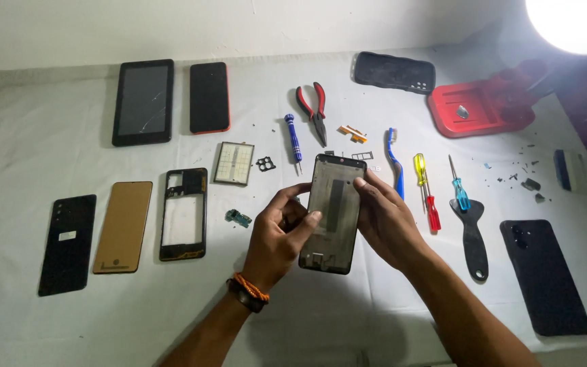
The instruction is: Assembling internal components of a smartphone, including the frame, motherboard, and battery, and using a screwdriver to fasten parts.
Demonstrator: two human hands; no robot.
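The left hand [276, 234] and right hand [385, 221] both grip a grey phone frame [332, 213], held upright above the white worktop [28, 136]; a blue toothbrush [394, 163] lies just beyond; pliers [314, 109] lie farther back.

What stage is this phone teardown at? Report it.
Done: back cover, gold panel and mid frame lie separated on the cloth. In hand: both hands, left and right, hold the stripped phone frame. Left: black phone at right looks untouched.
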